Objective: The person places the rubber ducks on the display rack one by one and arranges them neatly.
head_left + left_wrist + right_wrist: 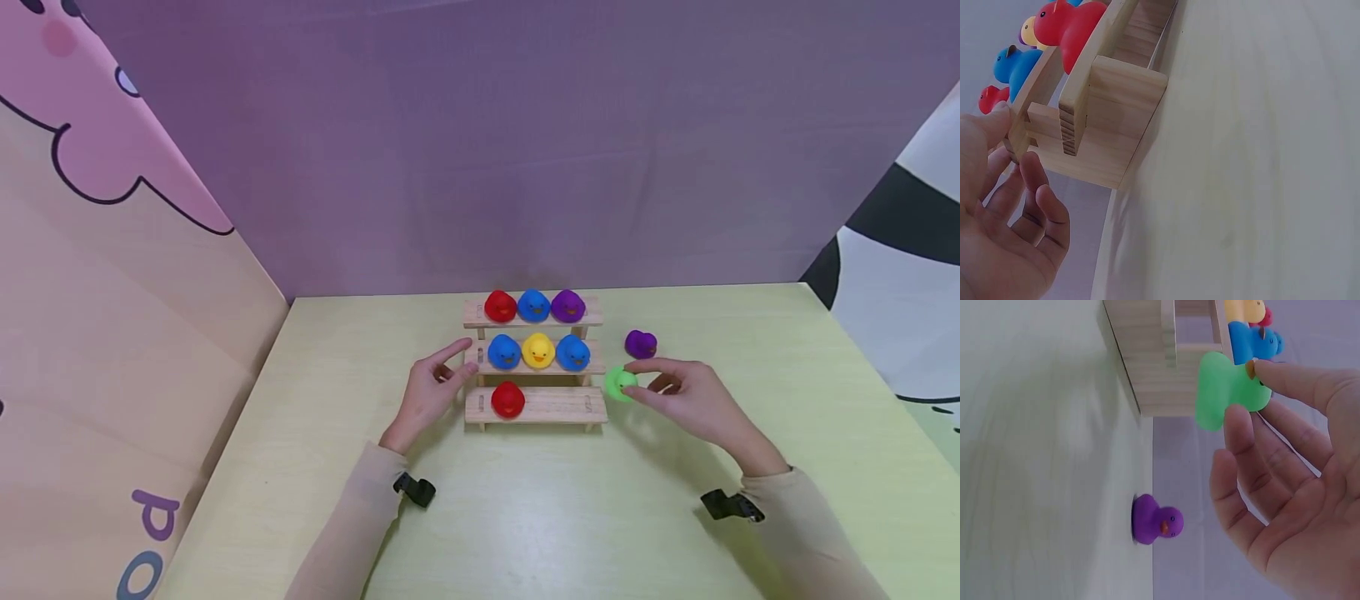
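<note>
A three-step wooden stand (555,406) carries small rubber ducks. The top step holds a red duck (500,307), a blue duck (534,306) and a purple duck (567,307). On the middle step a yellow duck (538,351) sits between two blue ones. One red duck (508,400) is on the left of the bottom step. My left hand (429,393) grips the left end of the middle step. With thumb and fingertips my right hand (693,400) pinches a green duck (1225,390), raised just off the stand's right side.
Another purple duck (641,344) stands on the pale wooden table (360,350), right of the stand and beyond my right hand. A purple cloth backdrop (525,150) rises behind the table. Printed panels (112,292) flank it.
</note>
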Demonstrator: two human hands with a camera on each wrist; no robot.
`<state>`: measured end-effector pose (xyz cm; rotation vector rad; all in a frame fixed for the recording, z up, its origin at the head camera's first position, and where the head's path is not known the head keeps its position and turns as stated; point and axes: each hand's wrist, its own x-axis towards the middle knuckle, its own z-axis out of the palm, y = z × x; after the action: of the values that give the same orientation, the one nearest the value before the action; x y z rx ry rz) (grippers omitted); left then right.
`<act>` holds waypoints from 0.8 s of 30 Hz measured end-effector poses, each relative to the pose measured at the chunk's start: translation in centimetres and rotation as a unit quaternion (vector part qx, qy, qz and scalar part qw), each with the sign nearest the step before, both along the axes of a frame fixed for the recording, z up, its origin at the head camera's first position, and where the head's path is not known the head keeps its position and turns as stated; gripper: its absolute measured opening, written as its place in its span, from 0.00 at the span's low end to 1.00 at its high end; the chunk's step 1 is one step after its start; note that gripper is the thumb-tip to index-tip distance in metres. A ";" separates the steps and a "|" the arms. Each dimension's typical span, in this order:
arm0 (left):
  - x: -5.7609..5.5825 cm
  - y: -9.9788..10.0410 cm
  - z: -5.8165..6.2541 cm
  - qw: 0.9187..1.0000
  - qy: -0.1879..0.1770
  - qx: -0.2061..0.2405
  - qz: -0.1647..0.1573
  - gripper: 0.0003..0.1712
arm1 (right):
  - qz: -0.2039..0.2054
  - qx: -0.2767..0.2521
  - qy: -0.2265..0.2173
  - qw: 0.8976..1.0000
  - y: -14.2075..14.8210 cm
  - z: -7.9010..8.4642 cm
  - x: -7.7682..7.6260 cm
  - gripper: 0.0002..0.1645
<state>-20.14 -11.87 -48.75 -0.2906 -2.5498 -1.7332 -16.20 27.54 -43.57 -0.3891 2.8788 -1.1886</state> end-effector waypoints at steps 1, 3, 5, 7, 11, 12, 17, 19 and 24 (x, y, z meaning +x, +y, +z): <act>0.0 0.0 0.0 1.000 0.000 0.001 0.000 0.28 | 0.002 -0.001 -0.003 1.000 -0.2 0.0 0.1 0.24; 0.0 0.0 -0.1 1.000 -0.001 0.002 0.000 0.28 | 0.010 -0.005 -0.006 1.000 -0.6 0.1 0.2 0.24; -0.1 0.0 -0.1 1.000 -0.001 0.004 0.000 0.28 | 0.018 -0.008 -0.009 1.000 -1.0 0.1 0.3 0.23; -0.1 0.0 -0.1 1.000 -0.002 0.006 -0.002 0.28 | 0.025 -0.011 -0.009 1.000 -1.3 0.1 0.3 0.23; -0.2 -0.1 -0.2 1.000 -0.001 0.008 -0.006 0.28 | 0.044 -0.017 0.000 0.999 -2.1 -0.2 0.1 0.21; -0.2 -0.1 -0.2 1.000 -0.001 0.008 -0.007 0.29 | 0.048 -0.018 0.002 0.999 -2.3 -0.3 0.1 0.21; -0.2 -0.1 -0.1 1.000 0.001 0.013 -0.009 0.29 | 0.067 -0.016 -0.004 0.998 -3.2 -0.4 0.1 0.20; -0.1 -0.1 -0.1 1.000 0.003 0.018 -0.009 0.28 | 0.077 -0.017 -0.004 0.997 -3.6 -0.2 0.1 0.20; -0.1 0.0 0.1 1.000 0.006 0.022 -0.010 0.28 | 0.100 -0.029 0.003 0.995 -4.6 0.0 0.2 0.19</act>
<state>-20.24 -11.92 -48.67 -0.3251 -2.5045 -1.7859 -16.00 22.90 -43.59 -0.6649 2.7354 -1.2378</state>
